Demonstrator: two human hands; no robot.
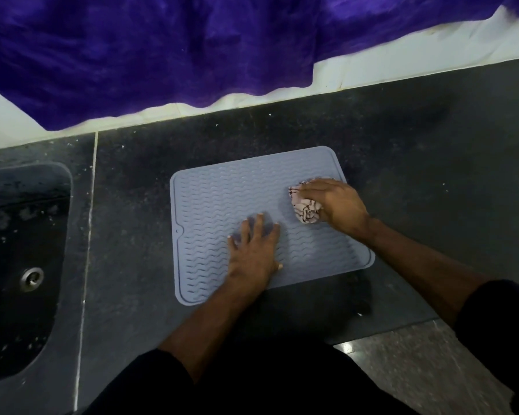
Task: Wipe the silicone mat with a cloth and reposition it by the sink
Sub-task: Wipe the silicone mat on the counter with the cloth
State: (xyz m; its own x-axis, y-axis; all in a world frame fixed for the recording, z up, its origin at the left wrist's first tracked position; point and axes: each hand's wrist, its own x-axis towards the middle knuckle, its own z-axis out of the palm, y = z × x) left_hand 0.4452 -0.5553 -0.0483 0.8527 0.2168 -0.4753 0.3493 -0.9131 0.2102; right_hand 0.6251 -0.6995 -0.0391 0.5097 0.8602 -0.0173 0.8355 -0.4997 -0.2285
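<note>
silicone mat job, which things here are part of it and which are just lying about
Part of the job:
- silicone mat, flat on the counter
- cloth, bunched, gripped by the right hand
- left hand, pressed flat on the mat
- sink, left of the mat

Just lying about:
- purple fabric hanging behind the counter
- dark counter, as the work surface

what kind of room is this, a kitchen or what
Most likely a kitchen counter. A dark stone worktop has a sink with a metal drain set into it on the left, and a ridged silicone mat of the dish-drying sort lies beside it.
</note>
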